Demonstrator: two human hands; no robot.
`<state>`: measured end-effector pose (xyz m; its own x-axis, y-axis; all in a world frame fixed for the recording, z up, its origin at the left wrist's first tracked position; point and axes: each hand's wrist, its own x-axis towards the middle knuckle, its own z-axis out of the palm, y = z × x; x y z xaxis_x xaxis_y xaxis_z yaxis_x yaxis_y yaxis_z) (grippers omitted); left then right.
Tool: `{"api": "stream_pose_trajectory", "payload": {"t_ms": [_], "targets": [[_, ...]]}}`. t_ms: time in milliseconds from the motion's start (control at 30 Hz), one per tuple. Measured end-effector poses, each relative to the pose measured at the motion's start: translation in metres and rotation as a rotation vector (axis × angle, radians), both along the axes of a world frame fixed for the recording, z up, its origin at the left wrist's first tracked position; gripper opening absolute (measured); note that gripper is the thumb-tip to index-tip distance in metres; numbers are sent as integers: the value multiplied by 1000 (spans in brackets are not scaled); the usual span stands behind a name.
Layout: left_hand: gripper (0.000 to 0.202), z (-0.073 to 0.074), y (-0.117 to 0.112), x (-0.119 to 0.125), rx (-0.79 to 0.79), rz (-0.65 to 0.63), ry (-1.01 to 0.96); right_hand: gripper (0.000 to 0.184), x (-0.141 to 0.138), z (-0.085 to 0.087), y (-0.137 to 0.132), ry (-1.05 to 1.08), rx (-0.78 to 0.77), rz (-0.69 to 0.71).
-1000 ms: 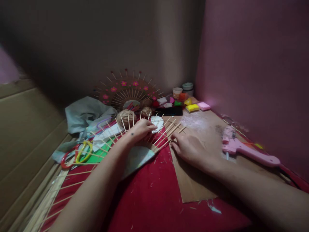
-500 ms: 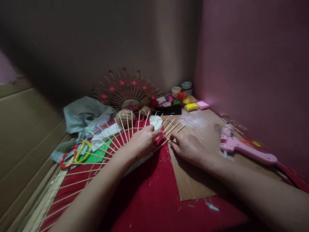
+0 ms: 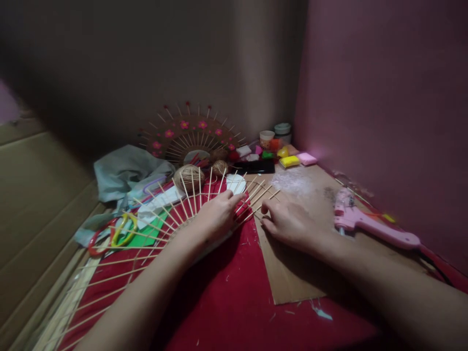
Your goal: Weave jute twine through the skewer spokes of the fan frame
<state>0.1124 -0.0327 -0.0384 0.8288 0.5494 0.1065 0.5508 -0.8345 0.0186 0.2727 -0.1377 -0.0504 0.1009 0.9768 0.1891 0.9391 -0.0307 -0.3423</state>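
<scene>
A fan of thin wooden skewers (image 3: pixel 171 214) radiates from a woven hub on the red cloth (image 3: pixel 226 297). My left hand (image 3: pixel 215 214) lies over the hub, fingers curled down among the skewers. My right hand (image 3: pixel 288 222) rests on the brown cardboard sheet (image 3: pixel 292 273) just right of the fan, its fingertips pinched at the ends of the rightmost skewers. What the pinch holds is too small to make out.
A finished skewer fan with pink flowers (image 3: pixel 190 134) leans on the back wall. Twine balls (image 3: pixel 188 176), a black phone (image 3: pixel 256 167), coloured clay blocks (image 3: pixel 290 161), cups (image 3: pixel 266 139), scissors (image 3: pixel 117 234), grey cloth (image 3: pixel 124 170) and a pink glue gun (image 3: pixel 365 226) lie around.
My left hand slid back from the far skewers onto the hub and curled. My right hand shifted slightly left toward the skewer ends.
</scene>
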Motion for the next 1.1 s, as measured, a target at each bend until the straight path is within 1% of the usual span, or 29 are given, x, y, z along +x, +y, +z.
{"api": "stream_pose_trajectory", "payload": {"t_ms": [100, 200, 267, 367, 433, 567, 633, 733, 800, 933, 1100], "targets": [[41, 1, 0, -1, -20, 50, -67, 14, 3, 5, -2, -20, 1, 2], [26, 1, -2, -1, -42, 31, -77, 10, 7, 8, -2, -39, -4, -17], [17, 1, -5, -1, -56, 31, -68, 12, 10, 10, -1, -31, -20, -24], [17, 1, -11, 2, -55, 33, -63, 16, 15, 13, 1, -26, -39, -17], [16, 1, -14, 3, -30, 74, -56, 17, 19, 16, 2, -7, -33, -26], [12, 2, -15, 7, -3, 201, -20, 15, 29, 23, 5, 72, -13, -59], [13, 2, -13, 10, -6, 218, -28, 14, 34, 23, 6, 100, -24, -45], [18, 1, -6, 17, -14, 201, -61, 13, 37, 21, 9, 128, -46, -10], [21, -2, -2, 22, -9, 202, -44, 14, 37, 19, 10, 134, -67, -3], [26, -6, 3, 29, 56, 221, 25, 15, 37, 15, 12, 121, -59, -7], [27, -4, 3, 32, 138, 185, 84, 15, 39, 13, 15, 99, -47, -23]]}}
